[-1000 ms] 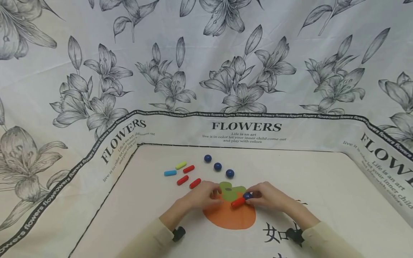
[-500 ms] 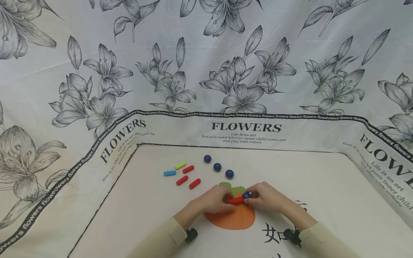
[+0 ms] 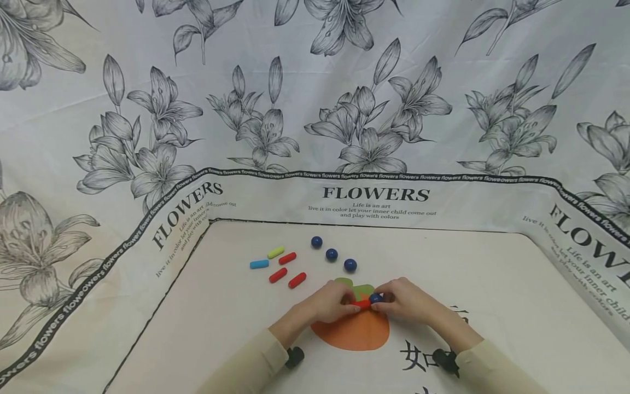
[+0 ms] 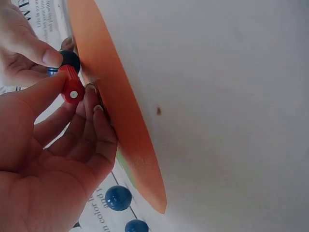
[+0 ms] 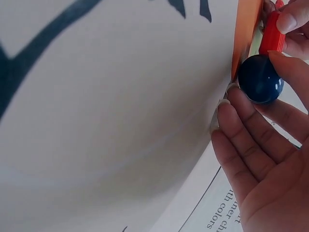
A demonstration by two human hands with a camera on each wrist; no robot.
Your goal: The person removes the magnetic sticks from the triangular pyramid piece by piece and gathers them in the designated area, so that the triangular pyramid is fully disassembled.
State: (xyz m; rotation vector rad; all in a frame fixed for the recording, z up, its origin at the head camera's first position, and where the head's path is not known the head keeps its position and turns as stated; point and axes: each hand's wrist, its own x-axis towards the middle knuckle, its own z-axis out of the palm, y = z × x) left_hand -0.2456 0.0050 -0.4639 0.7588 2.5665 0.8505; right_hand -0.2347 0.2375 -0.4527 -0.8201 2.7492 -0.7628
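Observation:
Between thumb and fingers, my left hand [image 3: 331, 302] pinches a short red rod [image 4: 71, 89] with ribbed sides and a pale dot on its end. My right hand [image 3: 406, 301] pinches a shiny dark blue ball [image 5: 260, 79]. Rod and ball meet end to end, as the right wrist view shows. Both hands are close over the orange printed shape [image 3: 351, 334] with its green leaves [image 3: 363, 291]. Fingertips of the left hand reach right down at the table surface in the left wrist view.
Three blue balls [image 3: 331, 254] lie in a slanting row beyond the hands. To their left are several short rods: three red [image 3: 278, 275], a yellow one [image 3: 276, 252] and a light blue one [image 3: 259, 264]. A flower-printed cloth [image 3: 374, 142] rises behind the table.
My left hand has moved right and taken hold of the red rod's free end, closing in toward the ball. The right hand has stayed nearly still with the blue ball.

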